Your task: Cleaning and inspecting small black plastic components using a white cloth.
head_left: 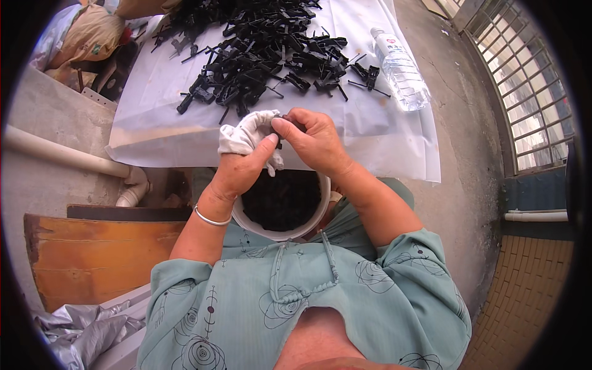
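Observation:
My left hand (245, 161) wears a white glove (237, 139) over part of its fingers, and its thumb is bare. My bare right hand (317, 139) meets it just past the table's near edge. Between them is a small dark plastic part (296, 122), pinched by my right thumb and fingers; most of it is hidden. A dark bit also shows under my left thumb, and both hands are closed. Below them stands a white bucket (239, 217) full of dark pieces (280, 203). Beyond lies a heap of black plastic parts (271, 52) with thin stems.
White plastic sheeting (370, 139) covers the table. A clear water bottle (401, 71) lies at its right. Sacks (92, 37) are piled at the far left, above a pale pipe (68, 154). An orange-brown board (105, 253) stands nearer. A barred window (524, 80) is at right.

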The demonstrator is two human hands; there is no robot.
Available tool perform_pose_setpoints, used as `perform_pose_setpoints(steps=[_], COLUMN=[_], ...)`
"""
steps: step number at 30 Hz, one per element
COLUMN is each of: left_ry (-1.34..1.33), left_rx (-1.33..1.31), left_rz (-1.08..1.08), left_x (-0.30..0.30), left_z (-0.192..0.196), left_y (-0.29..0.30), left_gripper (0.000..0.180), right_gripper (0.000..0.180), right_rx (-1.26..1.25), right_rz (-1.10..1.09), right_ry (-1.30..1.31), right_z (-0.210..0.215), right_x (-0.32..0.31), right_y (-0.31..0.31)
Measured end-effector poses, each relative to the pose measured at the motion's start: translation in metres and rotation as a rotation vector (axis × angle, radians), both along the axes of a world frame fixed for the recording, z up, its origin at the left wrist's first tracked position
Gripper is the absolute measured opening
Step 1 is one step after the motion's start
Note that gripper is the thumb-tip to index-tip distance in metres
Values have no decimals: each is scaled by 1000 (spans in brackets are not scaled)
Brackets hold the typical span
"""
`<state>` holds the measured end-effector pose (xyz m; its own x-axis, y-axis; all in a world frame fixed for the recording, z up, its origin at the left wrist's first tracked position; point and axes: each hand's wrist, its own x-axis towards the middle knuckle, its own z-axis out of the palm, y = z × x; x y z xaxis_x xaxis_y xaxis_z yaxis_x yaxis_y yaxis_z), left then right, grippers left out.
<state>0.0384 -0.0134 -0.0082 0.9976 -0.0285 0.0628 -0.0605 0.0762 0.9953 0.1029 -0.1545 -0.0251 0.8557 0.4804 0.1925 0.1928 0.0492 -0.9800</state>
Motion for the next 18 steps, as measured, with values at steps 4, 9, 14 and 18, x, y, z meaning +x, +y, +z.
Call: perform_pose_setpoints(steps=[4, 9, 14, 18], left_ry=[16, -96, -438, -467], left_rx=[59, 362, 781, 894], left_rz=[68, 248, 305, 341], left_x=[-5, -5, -3, 0], left_z=[6, -2, -6, -11], left_y=[-6, -10, -8, -8], left_gripper=[30, 29, 27, 27], right_gripper=[25, 26, 26, 29], right_rx=[67, -196, -74, 32], right_rz=[73, 95, 52, -16], right_ry=[-103, -198, -42, -12], right_z=[-3, 0, -17, -31], right_x=[1, -5, -11, -9], right_y=[-4, -4, 7, 19])
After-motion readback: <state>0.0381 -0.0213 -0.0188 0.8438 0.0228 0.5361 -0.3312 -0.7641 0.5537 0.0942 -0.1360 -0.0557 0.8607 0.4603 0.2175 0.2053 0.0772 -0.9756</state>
